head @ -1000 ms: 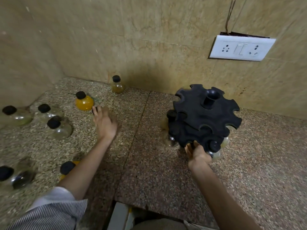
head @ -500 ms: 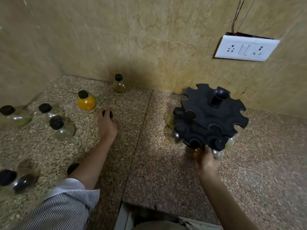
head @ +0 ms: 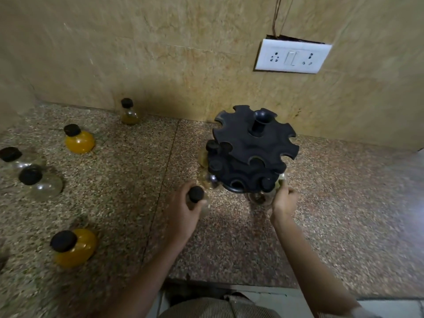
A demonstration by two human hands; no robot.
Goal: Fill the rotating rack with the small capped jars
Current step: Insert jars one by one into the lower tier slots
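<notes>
We carry a jar to the rack
Our left hand (head: 183,212) grips a capped jar (head: 196,198) just left of the rack (head: 250,152); our right hand (head: 284,198) clasps a racked jar (head: 263,193)

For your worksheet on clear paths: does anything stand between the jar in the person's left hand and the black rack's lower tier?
Nothing visible does. The left hand holds a clear black-capped glass jar just left of the black two-tier plastic rack, with only bare speckled stone counter between. An empty lower-tier notch faces it. The right hand steadies the rack's other side.

Bare forearms; striped garment (head: 220,308) at the bottom edge.
</notes>
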